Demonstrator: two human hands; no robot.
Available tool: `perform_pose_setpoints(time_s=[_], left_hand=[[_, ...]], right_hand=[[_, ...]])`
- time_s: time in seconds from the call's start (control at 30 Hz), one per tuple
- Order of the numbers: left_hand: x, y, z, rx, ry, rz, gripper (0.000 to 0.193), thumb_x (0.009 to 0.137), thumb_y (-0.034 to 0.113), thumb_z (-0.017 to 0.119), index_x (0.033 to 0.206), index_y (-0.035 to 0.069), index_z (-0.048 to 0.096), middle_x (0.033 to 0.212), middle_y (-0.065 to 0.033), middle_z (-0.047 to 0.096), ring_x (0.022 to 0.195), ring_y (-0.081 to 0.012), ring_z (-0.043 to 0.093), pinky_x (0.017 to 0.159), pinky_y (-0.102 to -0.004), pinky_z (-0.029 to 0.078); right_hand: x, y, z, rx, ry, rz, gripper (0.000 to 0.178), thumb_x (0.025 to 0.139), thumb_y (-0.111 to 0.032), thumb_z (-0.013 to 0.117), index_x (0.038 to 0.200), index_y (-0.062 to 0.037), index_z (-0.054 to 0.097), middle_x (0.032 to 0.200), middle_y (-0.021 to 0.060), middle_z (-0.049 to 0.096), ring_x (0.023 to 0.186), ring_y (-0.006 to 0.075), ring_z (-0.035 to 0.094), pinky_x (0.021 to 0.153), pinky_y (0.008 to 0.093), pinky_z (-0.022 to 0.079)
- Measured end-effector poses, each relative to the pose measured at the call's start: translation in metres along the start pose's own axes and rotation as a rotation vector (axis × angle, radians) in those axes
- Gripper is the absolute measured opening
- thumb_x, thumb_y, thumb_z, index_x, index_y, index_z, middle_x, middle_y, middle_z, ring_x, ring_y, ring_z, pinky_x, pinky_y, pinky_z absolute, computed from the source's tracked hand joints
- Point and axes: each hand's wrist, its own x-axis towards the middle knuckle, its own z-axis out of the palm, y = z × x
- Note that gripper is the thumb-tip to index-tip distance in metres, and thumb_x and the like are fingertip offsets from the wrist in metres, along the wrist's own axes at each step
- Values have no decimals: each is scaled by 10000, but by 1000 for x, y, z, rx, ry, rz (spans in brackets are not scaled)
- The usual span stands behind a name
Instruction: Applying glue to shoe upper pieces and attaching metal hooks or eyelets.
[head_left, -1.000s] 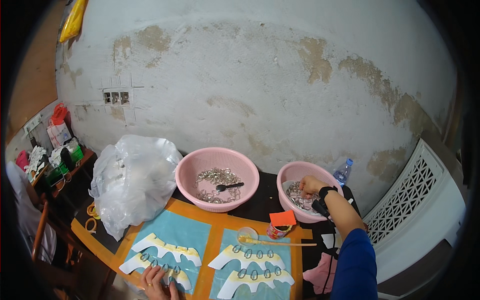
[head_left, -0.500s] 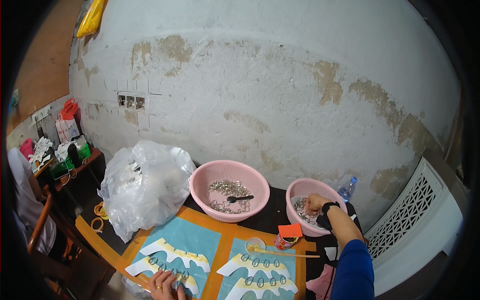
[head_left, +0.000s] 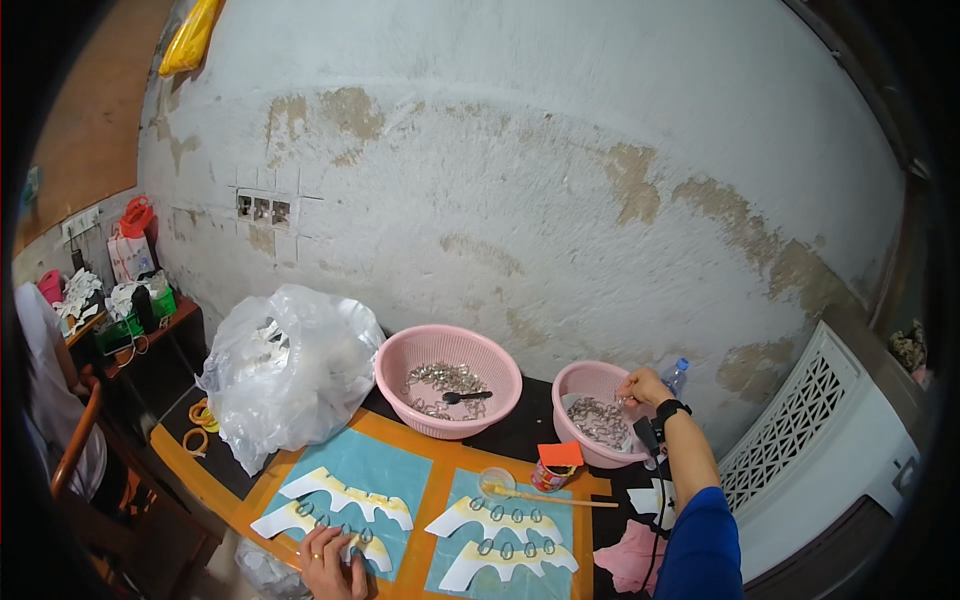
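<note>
My right hand [head_left: 646,388] is raised at the far rim of the smaller pink basket [head_left: 572,428], its fingers pinched on what looks like a small metal ring. Several silvery metal rings [head_left: 598,420] lie in that basket. At the front left, my left hand [head_left: 330,566] rests with fingers apart on a white scalloped piece [head_left: 372,553] with yellowish patches; part of that piece is under the hand. Metal rings stand along its edge. Behind it lies a similar white piece [head_left: 340,492] without rings. Two more white pieces [head_left: 468,522] with rings lie to the right.
A larger pink basket [head_left: 400,352] holds metal parts and a black spoon [head_left: 466,397]. A stick [head_left: 560,498] lies across a small clear dish [head_left: 495,481] beside a tin with an orange-red flap [head_left: 560,455]. A plastic bag [head_left: 300,370] bulges at left; a bottle [head_left: 676,376] stands behind the smaller basket.
My right hand has risen from among the rings to the basket's rim, fingers pinched. My left hand stays on the white piece. The view has shifted slightly right.
</note>
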Motion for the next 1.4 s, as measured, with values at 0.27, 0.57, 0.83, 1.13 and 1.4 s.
perform_pose_setpoints(time_s=[0.27, 0.57, 0.83, 1.13, 1.4], left_hand=[[-2, -1, -6, -22, -45, -7, 330, 885, 58, 640, 1209, 2, 612, 1212, -207, 613, 1152, -420, 553, 1022, -496, 432], [15, 32, -29, -516, -188, -388, 370, 876, 17, 635, 1241, 13, 581, 1246, -208, 596, 1177, -424, 533, 1020, -481, 435], [60, 80, 27, -1571, -236, -675, 390, 1020, 114, 621, 1340, 7, 425, 1215, -119, 584, 1191, -223, 611, 997, -398, 552], [39, 30, 5, -1533, 53, -823, 218, 977, 9, 644, 1141, 23, 502, 1079, -119, 664, 1014, -213, 707, 895, -320, 597], [39, 12, -7, -1466, 107, -1059, 255, 934, -10, 668, 1125, 61, 515, 1010, -73, 687, 927, -159, 700, 853, -295, 586]], right_hand=[[-25, -15, -6, -44, -180, -49, 80, 892, 48, 703, 959, 49, 746, 750, 79, 706, 541, 116, 601, 471, 253, 500], [-122, -147, 30, 379, -227, -237, 183, 904, -64, 715, 1061, 29, 701, 849, 63, 714, 686, 90, 635, 573, 229, 501], [-286, -270, 170, 412, -752, -411, 209, 956, -76, 667, 1132, 36, 686, 886, 60, 712, 708, 78, 653, 630, 211, 525], [-320, -291, 257, 387, -969, -435, 192, 950, -45, 679, 1114, 55, 684, 933, 94, 743, 783, 105, 707, 678, 218, 555], [-330, -296, 288, 385, -940, -495, 147, 944, -15, 688, 1074, 54, 687, 955, 91, 746, 850, 97, 705, 748, 226, 571]])
